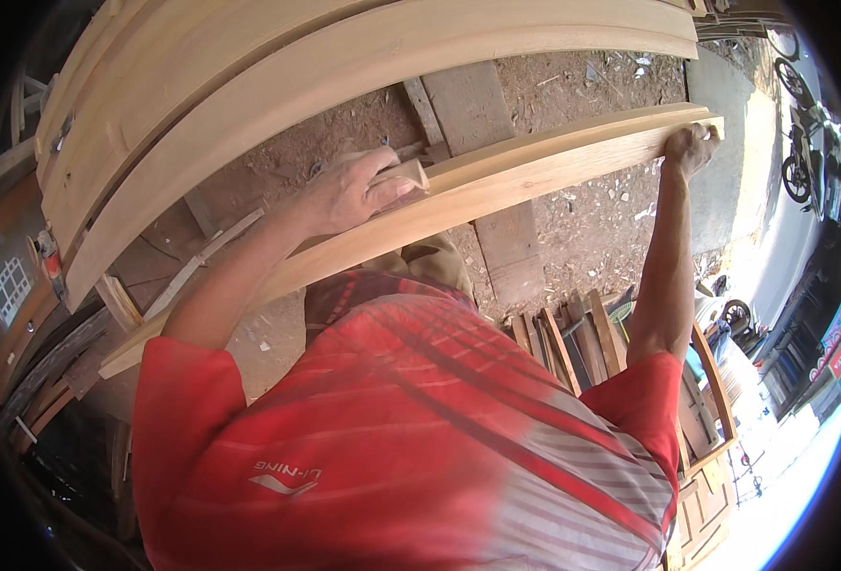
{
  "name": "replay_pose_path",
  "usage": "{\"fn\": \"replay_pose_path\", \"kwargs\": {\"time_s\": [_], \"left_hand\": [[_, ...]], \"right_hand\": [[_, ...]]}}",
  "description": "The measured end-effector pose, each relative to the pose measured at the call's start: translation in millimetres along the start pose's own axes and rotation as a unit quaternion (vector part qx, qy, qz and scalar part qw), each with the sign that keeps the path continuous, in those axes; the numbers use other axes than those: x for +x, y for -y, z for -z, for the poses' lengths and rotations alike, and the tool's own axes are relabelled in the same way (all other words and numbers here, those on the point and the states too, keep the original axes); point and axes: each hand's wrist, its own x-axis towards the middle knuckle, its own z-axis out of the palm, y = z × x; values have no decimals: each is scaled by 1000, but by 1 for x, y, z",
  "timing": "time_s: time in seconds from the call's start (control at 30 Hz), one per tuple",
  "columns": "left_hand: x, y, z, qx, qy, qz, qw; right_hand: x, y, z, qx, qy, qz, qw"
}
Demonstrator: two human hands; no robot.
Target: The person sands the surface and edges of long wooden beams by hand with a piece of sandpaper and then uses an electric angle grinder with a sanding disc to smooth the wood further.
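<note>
A long, pale wooden board (497, 190) with a stepped edge slants across in front of me, from the lower left up to the upper right. Near its middle, my left hand (344, 195) is closed around a folded tan piece that looks like sandpaper (409, 177), resting against the board's far edge. My right hand (693, 149) grips the board close to its right end, fingers curled over it. Part of the board's left stretch is hidden behind my left forearm.
Several long planed boards (373, 67) lie across the far side. Wood shavings litter the dirt floor (582, 219), where flat planks (463, 105) lie. Wood offcuts (573, 333) and a wooden frame (723, 409) are at the lower right. Motorcycles (801, 162) stand beyond, on the right.
</note>
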Motion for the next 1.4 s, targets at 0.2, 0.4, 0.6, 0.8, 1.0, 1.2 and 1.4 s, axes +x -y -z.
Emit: {"fn": "replay_pose_path", "kwargs": {"time_s": [0.2,0.4,0.6,0.8,1.0,1.2,1.4], "left_hand": [[38,-18,-14,-47,-4,-38,998],[-139,73,45,-1,-15,68,998],[-168,105,50,63,-57,99,991],[-137,85,74,-93,-109,60,988],[-173,37,45,-155,-246,-41,956],[-190,40,-34,-27,-387,-76,919],[-212,22,-63,-26,-428,-5,904]], "right_hand": [[-14,38,22,-74,84,-37,993],[-55,43,36,23,133,-26,991],[-173,85,43,35,126,13,991],[-246,151,105,-4,95,94,991],[-438,272,134,294,491,93,815],[-509,279,134,309,592,-52,742],[-496,262,126,260,645,85,713]]}}
